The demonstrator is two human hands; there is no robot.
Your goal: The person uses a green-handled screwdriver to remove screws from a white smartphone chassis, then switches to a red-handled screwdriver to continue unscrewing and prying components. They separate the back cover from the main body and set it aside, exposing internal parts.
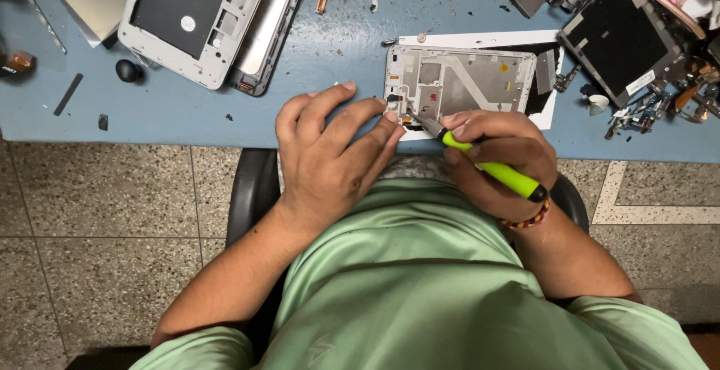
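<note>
Silver metal tablet frame [457, 81] lies stripped on the blue table [187, 119], my left hand [334, 156] pressing its near corner, fingers spread. My right hand [495, 164] grips a yellow-green screwdriver [487, 167], tip at that corner; I judge screws remain.

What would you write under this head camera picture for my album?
Right hand points a green screwdriver at an opened phone frame while the left hand steadies it.

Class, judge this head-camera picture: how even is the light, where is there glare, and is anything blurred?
Head view: soft, even light, faint shadows; mild sheen on the metal frame; left hand, right hand and green screwdriver sharp; edges slightly bowed by the wide lens.
</note>
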